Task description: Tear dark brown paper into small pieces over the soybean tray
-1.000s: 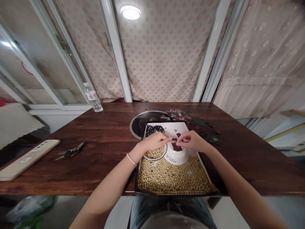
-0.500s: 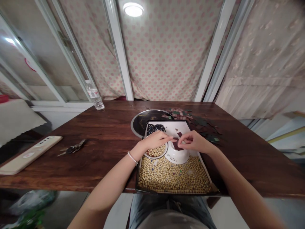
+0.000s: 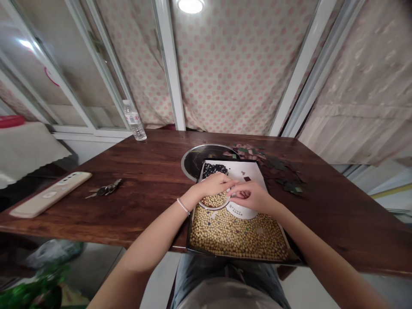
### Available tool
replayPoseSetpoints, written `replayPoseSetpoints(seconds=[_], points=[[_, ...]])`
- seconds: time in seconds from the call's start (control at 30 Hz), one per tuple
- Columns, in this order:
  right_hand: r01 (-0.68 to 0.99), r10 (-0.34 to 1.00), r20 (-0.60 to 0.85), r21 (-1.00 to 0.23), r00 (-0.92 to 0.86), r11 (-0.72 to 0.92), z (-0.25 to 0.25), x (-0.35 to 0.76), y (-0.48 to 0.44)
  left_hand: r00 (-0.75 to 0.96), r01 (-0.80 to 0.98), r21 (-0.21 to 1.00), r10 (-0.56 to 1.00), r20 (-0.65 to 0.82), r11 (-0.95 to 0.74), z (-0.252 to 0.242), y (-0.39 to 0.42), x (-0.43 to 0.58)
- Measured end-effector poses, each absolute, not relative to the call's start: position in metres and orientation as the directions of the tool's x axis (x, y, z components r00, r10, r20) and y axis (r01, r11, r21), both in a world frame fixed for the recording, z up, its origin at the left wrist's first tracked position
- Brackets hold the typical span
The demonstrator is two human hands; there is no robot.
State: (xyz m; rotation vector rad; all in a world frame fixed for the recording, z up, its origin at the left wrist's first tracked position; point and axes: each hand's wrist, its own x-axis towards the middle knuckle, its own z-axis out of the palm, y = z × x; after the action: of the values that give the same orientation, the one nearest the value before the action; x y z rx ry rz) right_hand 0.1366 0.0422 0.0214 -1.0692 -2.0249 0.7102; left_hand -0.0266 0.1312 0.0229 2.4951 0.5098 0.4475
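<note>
"What did we see leftmost?"

"Our dark table (image 3: 151, 171), a phone (image 3: 49, 196) near its left end, then keys (image 3: 107, 188), then a bottle (image 3: 135, 122) at the far corner. Wood stretched between the keys and our tray (image 3: 236, 168)."

"And the middle?"

"A dotted curtain (image 3: 231, 64) hung behind. The tray hid part of a round mat (image 3: 193, 159) and reached the front edge. Our left hand (image 3: 215, 184), fingers outstretched, covered the far rim of the bean bowl (image 3: 215, 201); our right hand (image 3: 252, 197), fingers bent narrow, met it over the white bowl (image 3: 243, 212). We couldn't tell whether either held anything."

"Farther right?"

"Scraps (image 3: 283, 165) beside the tray, then wood to the right edge."
</note>
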Motion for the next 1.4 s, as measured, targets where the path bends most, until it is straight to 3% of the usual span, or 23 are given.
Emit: replayPoseSetpoints(seconds=[0.13,0.23,0.43,0.67,0.8,1.0,1.4], points=[[0.450,0.862,0.151,-0.802,-0.484,0.393,0.025,0.147,0.027,0.878,0.274,0.560,0.442,0.187,-0.782,0.023,0.130,-0.026],[0.493,0.801,0.040,-0.770,-0.598,0.406,0.024,0.149,0.016,0.876,0.265,0.573,0.442,0.194,-0.775,0.025,0.128,-0.027],[0.551,0.722,0.075,-0.594,-0.688,0.586,0.019,0.139,0.005,0.884,0.244,0.588,0.427,0.193,-0.771,0.027,0.125,-0.028],[0.635,0.719,0.043,-0.435,-0.694,0.639,0.016,0.132,0.007,0.867,0.276,0.606,0.465,0.178,-0.746,0.029,0.122,-0.026],[0.612,0.724,0.029,-0.511,-0.689,0.603,0.016,0.135,0.007,0.863,0.278,0.617,0.473,0.175,-0.736,0.029,0.120,-0.026],[0.509,0.742,0.140,-0.644,-0.655,0.571,0.020,0.142,0.006,0.868,0.273,0.609,0.464,0.178,-0.745,0.028,0.122,-0.026],[0.598,0.757,0.041,-0.585,-0.652,0.547,0.017,0.137,0.003,0.877,0.260,0.565,0.436,0.201,-0.783,0.022,0.126,-0.025]])
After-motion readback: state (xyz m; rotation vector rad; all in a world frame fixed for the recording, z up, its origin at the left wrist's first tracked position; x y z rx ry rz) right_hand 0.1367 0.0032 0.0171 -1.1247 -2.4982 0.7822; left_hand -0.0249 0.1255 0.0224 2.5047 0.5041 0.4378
